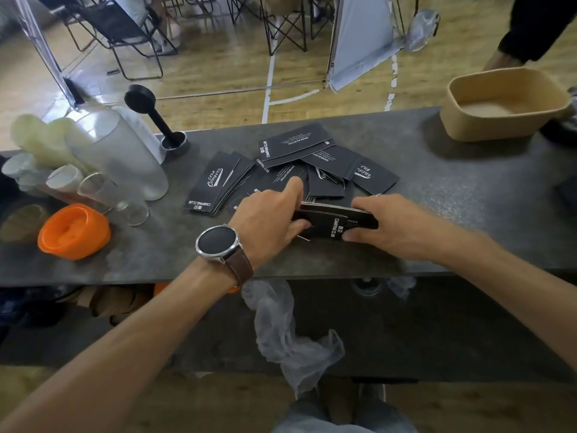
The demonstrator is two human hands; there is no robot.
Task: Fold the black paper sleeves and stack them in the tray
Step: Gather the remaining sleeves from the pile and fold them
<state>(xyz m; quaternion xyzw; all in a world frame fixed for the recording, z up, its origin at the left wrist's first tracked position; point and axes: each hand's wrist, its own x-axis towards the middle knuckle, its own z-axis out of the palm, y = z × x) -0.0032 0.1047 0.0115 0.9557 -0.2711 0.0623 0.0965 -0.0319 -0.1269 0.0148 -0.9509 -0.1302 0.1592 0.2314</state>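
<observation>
A small bundle of black paper sleeves (335,221) sits between both hands at the near middle of the grey desk (437,189), just above or on its surface; which, cannot be told. White "CAMPING CLUB" print faces up on the top sleeve. The left hand (268,220) grips the bundle's left end, thumb under and near side, index finger stretched over the far edge. The right hand (387,223) grips the right end, fingers (362,203) curled over the far edge, thumb on the near edge.

Just beyond the hands, loose sleeves (293,164) lie fanned and overlapping on the desk, some print side up. The tan tray (499,104) stands at the far right corner of the desk, well apart from the sleeves; no sleeves visible inside.

Left wrist carries a watch (217,242) with a brown strap. Desk left: an orange lid (73,231), clear cups (103,192) lying on their sides, a frosted cup stack (121,154), a black tamper (156,120) in a metal ring. Crumpled clear plastic (287,332) hangs below the desk's near edge.
</observation>
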